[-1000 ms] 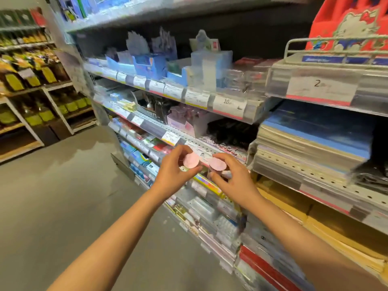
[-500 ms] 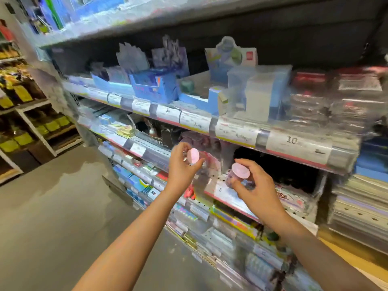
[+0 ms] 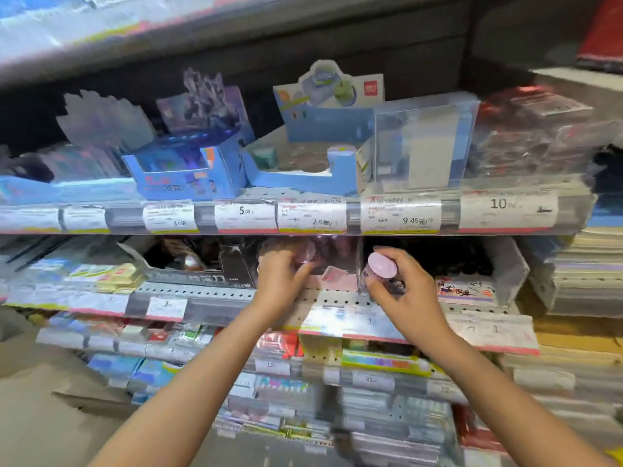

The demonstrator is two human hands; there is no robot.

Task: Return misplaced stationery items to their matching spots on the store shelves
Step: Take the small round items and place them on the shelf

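My right hand (image 3: 403,293) grips a small round item with a pink lid (image 3: 382,264), held just in front of the second shelf. My left hand (image 3: 281,279) reaches into a pink display box (image 3: 337,279) on that shelf, fingers curled around a second small pink item (image 3: 305,252) that is blurred and partly hidden under the shelf edge. The pink box sits between a dark box on its left and a clear bin on its right.
Price labels (image 3: 312,215) line the shelf edge above my hands. Blue display boxes (image 3: 188,170) and a clear plastic case (image 3: 424,143) stand on the upper shelf. Stacked notebooks (image 3: 586,271) fill the right side. Lower shelves hold packed stationery. Bare floor lies at the lower left.
I have come closer to the shelves. My left hand moved forward into the pink box with its item. My right hand stays just outside, still holding the pink-lidded item.
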